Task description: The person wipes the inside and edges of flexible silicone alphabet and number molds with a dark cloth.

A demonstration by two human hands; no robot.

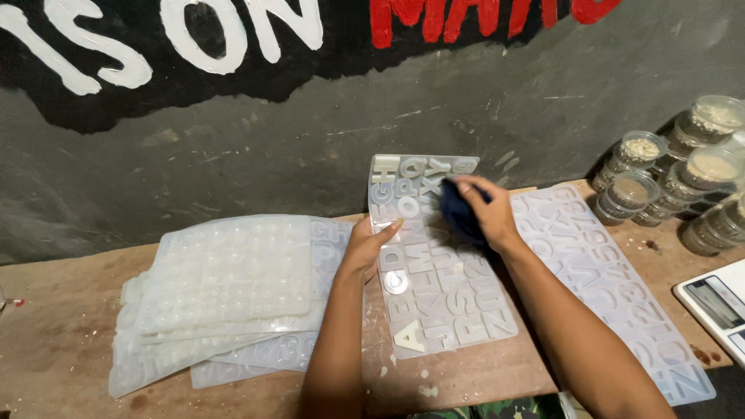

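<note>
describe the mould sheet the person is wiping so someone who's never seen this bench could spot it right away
On the wooden bench against the dark painted wall, three lots of translucent silicone moulds lie side by side. The alphabet mould is the middle one, pinned by the left hand while the right hand presses a dark blue cloth on it. It alone has hands on it.

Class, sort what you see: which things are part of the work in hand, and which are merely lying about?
In use:
translucent silicone letter mould
dark blue cloth
left hand
right hand

Lying about:
stack of translucent moulds
second letter mould
lidded clear tubs
white scale
</note>
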